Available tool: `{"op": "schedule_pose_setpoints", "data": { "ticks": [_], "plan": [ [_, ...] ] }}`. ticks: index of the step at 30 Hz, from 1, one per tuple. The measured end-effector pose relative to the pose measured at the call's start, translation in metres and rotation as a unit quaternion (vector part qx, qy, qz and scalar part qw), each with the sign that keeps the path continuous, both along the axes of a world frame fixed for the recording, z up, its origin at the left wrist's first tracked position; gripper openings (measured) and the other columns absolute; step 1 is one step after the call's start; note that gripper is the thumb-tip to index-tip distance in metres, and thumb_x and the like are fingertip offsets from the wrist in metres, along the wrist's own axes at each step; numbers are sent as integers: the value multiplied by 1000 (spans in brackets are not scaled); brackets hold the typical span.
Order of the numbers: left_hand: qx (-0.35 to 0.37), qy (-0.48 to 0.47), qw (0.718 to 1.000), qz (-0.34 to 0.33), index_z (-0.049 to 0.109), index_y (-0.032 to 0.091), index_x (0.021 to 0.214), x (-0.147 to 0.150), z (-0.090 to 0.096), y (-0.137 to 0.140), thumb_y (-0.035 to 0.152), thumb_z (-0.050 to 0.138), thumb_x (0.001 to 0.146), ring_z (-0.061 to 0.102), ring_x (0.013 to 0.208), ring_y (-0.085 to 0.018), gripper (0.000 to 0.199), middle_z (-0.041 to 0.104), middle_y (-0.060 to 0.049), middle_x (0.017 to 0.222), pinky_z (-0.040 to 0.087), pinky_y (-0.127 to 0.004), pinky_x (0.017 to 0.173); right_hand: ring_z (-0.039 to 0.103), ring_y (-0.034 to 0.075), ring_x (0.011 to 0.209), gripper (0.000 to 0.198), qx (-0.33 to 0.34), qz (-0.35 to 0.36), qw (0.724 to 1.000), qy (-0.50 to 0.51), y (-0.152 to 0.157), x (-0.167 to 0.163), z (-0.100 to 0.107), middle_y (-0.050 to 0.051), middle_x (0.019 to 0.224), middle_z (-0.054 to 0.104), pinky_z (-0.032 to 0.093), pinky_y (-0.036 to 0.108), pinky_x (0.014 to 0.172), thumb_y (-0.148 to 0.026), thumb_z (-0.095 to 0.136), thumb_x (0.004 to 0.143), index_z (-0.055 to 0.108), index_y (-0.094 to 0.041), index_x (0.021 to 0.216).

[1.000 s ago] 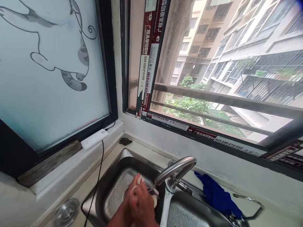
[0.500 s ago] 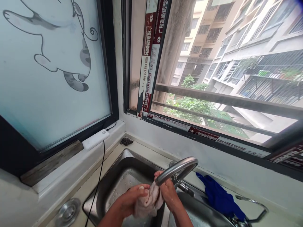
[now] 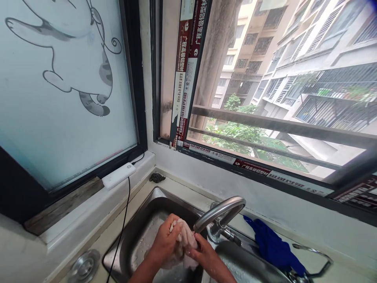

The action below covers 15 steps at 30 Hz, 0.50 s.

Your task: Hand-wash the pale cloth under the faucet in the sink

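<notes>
A wet, pale pinkish cloth (image 3: 183, 238) is bunched between my two hands over the left sink basin (image 3: 141, 232). My left hand (image 3: 165, 237) is closed on its upper left side, with the thumb on top. My right hand (image 3: 203, 251) grips the cloth's right side, thumb toward the middle. The curved metal faucet (image 3: 224, 208) has its spout end just above and to the right of the cloth. Part of the cloth hangs below my hands into the basin. The fingertips behind the cloth are hidden.
The right basin (image 3: 247, 259) adjoins. A blue cloth (image 3: 271, 245) lies on the counter to the right, by a bent metal tube (image 3: 318, 259). A dark scourer (image 3: 157, 177) sits in the back corner. A black cable (image 3: 122, 224) hangs past the left rim beside a metal strainer (image 3: 85, 265).
My left hand has risen and turned over the cloth. My right hand has come down from behind the spout to below it. The cloth has been regathered between them.
</notes>
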<state>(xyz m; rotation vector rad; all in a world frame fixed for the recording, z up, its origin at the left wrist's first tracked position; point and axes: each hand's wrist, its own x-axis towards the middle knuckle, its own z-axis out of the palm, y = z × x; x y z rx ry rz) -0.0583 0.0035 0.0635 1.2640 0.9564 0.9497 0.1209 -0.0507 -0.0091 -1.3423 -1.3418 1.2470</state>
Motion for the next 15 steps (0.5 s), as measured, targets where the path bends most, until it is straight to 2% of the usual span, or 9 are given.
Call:
{"op": "schedule_pose_setpoints", "data": {
  "ticks": [2,4,6,8,10,12,15],
  "plan": [
    [-35,-28,999,2,61,21,81,-1,7,-3,59,68,82,51,68,-14,38,58,2,71,42,-25,68,62,22,87,42,1,-15,1000,-3,-3,-2,-7,1,91,68,51,33,79,-59,69,78,68,-22,98],
    [-93,-72,993,-17,62,21,87,-4,16,-5,58,71,80,55,71,-14,39,64,0,78,44,-26,70,62,22,88,42,5,-32,999,-9,-5,-2,-11,3,93,68,51,34,81,-60,63,83,68,-22,100],
    [-149,-136,979,-36,62,21,92,-7,25,-5,58,74,78,61,77,-16,41,70,-4,91,47,-28,73,63,23,94,45,12,-40,999,-17,-5,1,-11,4,100,70,50,36,86,-61,62,85,68,-22,107],
    [-183,-188,964,-34,60,21,91,-11,29,-4,57,77,76,64,81,-18,42,72,-6,99,49,-30,75,63,24,92,44,20,-43,998,-30,-4,6,-7,4,98,70,50,36,85,-61,62,86,71,-23,106],
    [-197,-199,960,-13,58,21,90,-15,27,-2,55,80,74,64,81,-17,43,72,-5,100,50,-29,75,62,24,90,42,30,-55,997,-46,-2,12,-3,5,93,70,49,38,85,-62,60,87,74,-24,97],
    [-196,-185,963,2,58,22,91,-20,21,0,54,81,74,63,77,-14,43,71,-2,95,48,-26,72,61,27,97,43,45,-78,994,-55,-1,18,0,7,99,70,46,40,93,-64,59,87,76,-25,91],
    [-188,-167,968,17,59,21,89,-25,11,1,54,81,74,59,71,-11,42,66,2,82,46,-23,67,61,28,104,48,55,-119,990,-45,-1,22,3,8,106,71,44,42,100,-69,58,85,76,-25,96]
  ]
}}
